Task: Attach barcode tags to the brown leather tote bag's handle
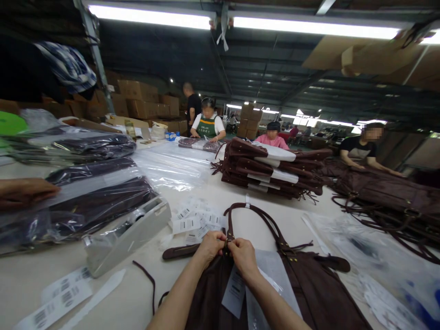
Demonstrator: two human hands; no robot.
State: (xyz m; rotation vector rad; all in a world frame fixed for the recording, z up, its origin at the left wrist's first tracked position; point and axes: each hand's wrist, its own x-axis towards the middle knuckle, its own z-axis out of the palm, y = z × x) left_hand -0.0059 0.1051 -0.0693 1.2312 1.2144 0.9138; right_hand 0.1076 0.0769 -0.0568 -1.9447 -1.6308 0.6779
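Note:
A dark brown handbag (316,293) lies on the table right in front of me, its looped handle (264,211) standing up toward the far side. My left hand (210,247) and my right hand (243,257) meet at the base of the handle's left end, by a metal ring. Both sets of fingers are pinched there; what exactly lies between the fingertips is too small to make out. Below my right hand hangs a white barcode tag (234,293). A translucent white sheet (271,279) lies across the bag, partly under my right forearm.
Barcode labels (187,224) lie beyond my left hand, near a grey tape dispenser (129,233). Plastic-wrapped bags (99,201) are at left, where another person's hand (27,192) reaches in. Brown bags are stacked (240,167) ahead and piled (385,185) at right; several co-workers stand beyond.

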